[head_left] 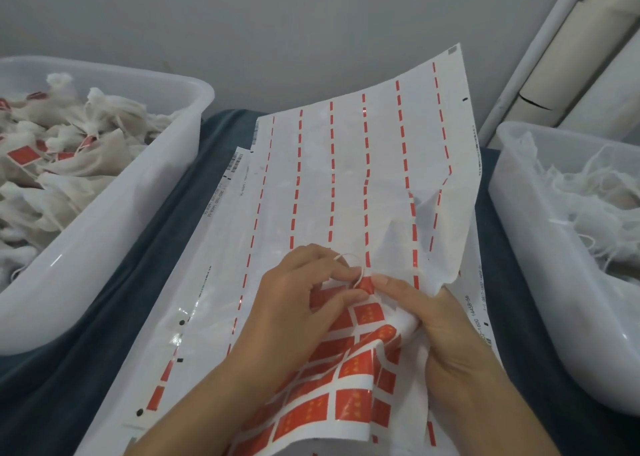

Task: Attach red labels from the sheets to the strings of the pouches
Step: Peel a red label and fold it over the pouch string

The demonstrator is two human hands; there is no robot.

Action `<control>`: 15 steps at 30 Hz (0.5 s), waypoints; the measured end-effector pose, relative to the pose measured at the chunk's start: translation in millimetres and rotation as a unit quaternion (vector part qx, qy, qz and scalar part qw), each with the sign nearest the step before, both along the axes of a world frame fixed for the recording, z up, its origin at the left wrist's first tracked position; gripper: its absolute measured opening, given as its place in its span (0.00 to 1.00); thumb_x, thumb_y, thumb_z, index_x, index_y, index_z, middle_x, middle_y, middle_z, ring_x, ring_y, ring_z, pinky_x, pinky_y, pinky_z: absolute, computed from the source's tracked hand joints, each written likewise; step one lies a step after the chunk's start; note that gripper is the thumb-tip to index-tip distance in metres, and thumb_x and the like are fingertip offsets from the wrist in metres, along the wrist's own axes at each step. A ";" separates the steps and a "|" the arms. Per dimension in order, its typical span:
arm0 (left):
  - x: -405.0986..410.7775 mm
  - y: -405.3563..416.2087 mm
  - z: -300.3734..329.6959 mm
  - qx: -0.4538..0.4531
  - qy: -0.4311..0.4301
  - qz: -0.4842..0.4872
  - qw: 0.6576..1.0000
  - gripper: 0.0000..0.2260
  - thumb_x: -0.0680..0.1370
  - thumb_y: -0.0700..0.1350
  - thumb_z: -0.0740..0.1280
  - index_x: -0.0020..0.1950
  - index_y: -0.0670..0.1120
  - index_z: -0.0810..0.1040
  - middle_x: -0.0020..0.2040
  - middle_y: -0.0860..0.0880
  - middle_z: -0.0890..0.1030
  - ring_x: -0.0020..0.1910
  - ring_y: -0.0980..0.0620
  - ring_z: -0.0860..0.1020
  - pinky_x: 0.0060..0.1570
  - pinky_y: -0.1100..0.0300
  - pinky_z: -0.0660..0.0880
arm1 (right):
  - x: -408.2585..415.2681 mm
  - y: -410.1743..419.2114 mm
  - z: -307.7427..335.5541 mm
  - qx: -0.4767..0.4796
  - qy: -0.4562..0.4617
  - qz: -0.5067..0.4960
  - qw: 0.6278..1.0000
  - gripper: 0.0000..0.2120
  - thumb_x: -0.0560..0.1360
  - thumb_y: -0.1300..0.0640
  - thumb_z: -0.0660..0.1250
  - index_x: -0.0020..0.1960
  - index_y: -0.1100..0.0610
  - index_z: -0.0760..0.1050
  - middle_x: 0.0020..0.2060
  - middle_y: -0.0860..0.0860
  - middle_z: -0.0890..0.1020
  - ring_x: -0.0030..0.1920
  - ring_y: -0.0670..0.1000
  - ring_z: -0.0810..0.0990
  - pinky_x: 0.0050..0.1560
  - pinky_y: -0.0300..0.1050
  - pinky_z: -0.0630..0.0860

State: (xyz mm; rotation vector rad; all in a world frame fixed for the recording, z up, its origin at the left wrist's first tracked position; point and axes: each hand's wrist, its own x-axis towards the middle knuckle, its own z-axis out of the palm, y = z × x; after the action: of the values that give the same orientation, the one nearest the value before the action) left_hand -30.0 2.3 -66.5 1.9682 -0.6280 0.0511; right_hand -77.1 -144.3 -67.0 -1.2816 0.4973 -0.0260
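Grey wall behind, dark blue cloth (166, 233) over the counter. Left hand (294, 313) and right hand (440, 320) meet over the sheet: fingers (346, 275) of the left pinch a thin white string (349, 258) looped above them; right thumb and forefinger pinch a red label (366, 284) at the string, with the white mesh pouch (405, 324) bunched under the right palm. Label sheet (349, 379): glossy white backing, curled, red rectangles with small yellow marks only near the hands; further up just thin red dashes remain. More sheets (221, 247) lie beneath, barcode at the edge, print partly readable as "14458-56". Left translucent plastic bin (104, 233) holds pouches with red labels. Right bin (540, 247) holds pouches with loose white strings.
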 end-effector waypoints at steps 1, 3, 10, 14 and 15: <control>-0.3 -0.5 -0.2 -0.009 0.003 0.000 1.000 0.06 0.69 0.55 0.66 0.40 0.66 0.72 0.45 0.69 0.72 0.46 0.63 0.76 0.47 0.78 0.71 | -0.4 -0.1 0.7 0.003 -0.001 0.001 1.000 0.21 0.55 0.52 0.73 0.47 0.49 0.76 0.36 0.52 0.85 0.34 0.53 0.85 0.29 0.47 0.80; -0.6 -1.8 -2.0 -0.023 0.013 0.003 1.000 0.09 0.70 0.50 0.70 0.39 0.64 0.73 0.42 0.67 0.73 0.46 0.67 0.74 0.43 0.78 0.71 | -0.7 -0.2 1.3 0.006 0.002 0.002 1.000 0.19 0.56 0.53 0.73 0.46 0.49 0.77 0.37 0.53 0.85 0.34 0.55 0.84 0.29 0.47 0.80; -0.3 -3.1 -1.4 -0.018 0.001 0.007 1.000 0.10 0.71 0.46 0.72 0.39 0.60 0.72 0.43 0.66 0.74 0.48 0.69 0.72 0.43 0.79 0.69 | -2.4 2.7 3.8 0.063 0.013 0.034 0.997 0.16 0.58 0.54 0.73 0.46 0.50 0.80 0.37 0.56 0.85 0.33 0.56 0.84 0.33 0.51 0.81; 0.7 -1.4 2.8 -0.024 -0.056 -0.022 0.998 0.09 0.72 0.49 0.69 0.44 0.63 0.72 0.45 0.67 0.74 0.52 0.68 0.72 0.47 0.79 0.69 | -3.7 6.2 11.1 0.115 0.005 0.048 0.992 0.06 0.56 0.55 0.73 0.33 0.47 0.83 0.36 0.56 0.85 0.31 0.55 0.84 0.35 0.54 0.82; 1.0 -0.7 3.6 -0.026 -0.061 -0.026 0.997 0.09 0.71 0.49 0.69 0.44 0.62 0.72 0.45 0.66 0.74 0.52 0.67 0.72 0.47 0.79 0.69 | -3.9 6.6 12.7 0.118 0.004 0.049 0.992 0.06 0.55 0.55 0.73 0.31 0.47 0.83 0.35 0.56 0.85 0.30 0.54 0.83 0.35 0.53 0.82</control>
State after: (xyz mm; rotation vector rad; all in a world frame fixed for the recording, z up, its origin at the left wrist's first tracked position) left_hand -28.9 1.6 -62.9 1.9079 -0.7497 0.1562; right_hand -80.9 -137.6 -54.3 -1.0733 0.4299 0.1182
